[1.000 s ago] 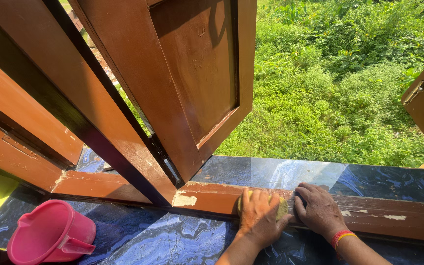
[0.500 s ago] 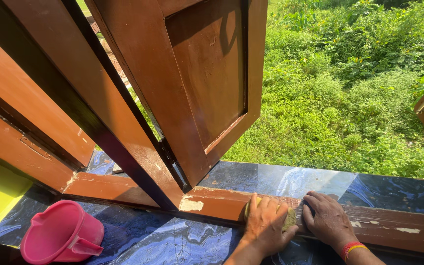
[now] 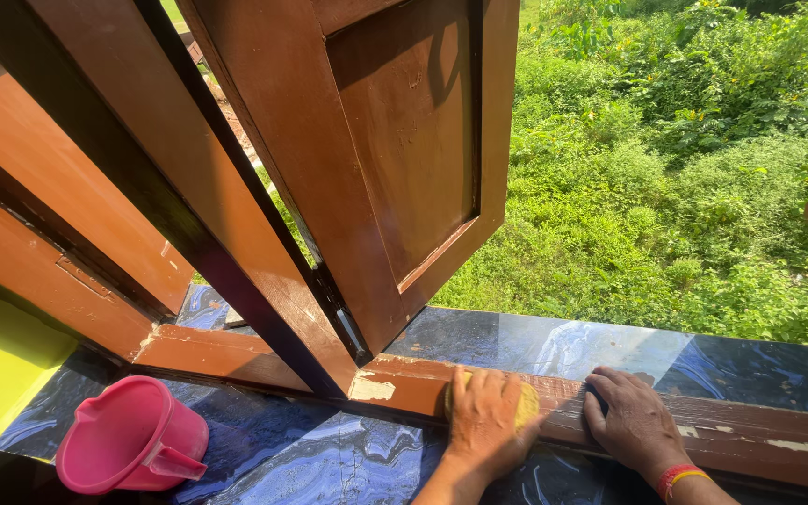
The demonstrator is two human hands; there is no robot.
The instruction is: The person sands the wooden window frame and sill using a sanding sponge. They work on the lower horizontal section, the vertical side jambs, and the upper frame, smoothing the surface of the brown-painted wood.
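The person's left hand [image 3: 486, 425] lay flat on a small yellow sponge [image 3: 524, 402]. The sponge sat on the brown wooden bottom rail of the window frame [image 3: 722, 435], and most of it was hidden under the palm. The fingers of that hand were close together and pressed down on the sponge, not wrapped around it.

The right hand [image 3: 633, 423] rested on the same rail, just beside the left one. Its fingers were bent a little and pushed against the wood, and they held nothing that could be seen. A red and yellow band [image 3: 680, 479] went around that wrist.

The work looked only partly done. The rail had pale chipped spots in its paint, one just left of the sponge [image 3: 373, 386] and more far off to the right [image 3: 790, 446]. Whether the wood near the hands was already clean could not be told. It seemed that a long stretch of the rail to the right was left to rub.

A pink plastic jug with a handle [image 3: 128, 449] lay tipped on its side on the shiny blue marbled sill [image 3: 329, 458], well apart from the hands on the left. A brown wooden shutter [image 3: 395, 159] stood open above the rail. Green bushes [image 3: 666, 187] grew outside in the sun.
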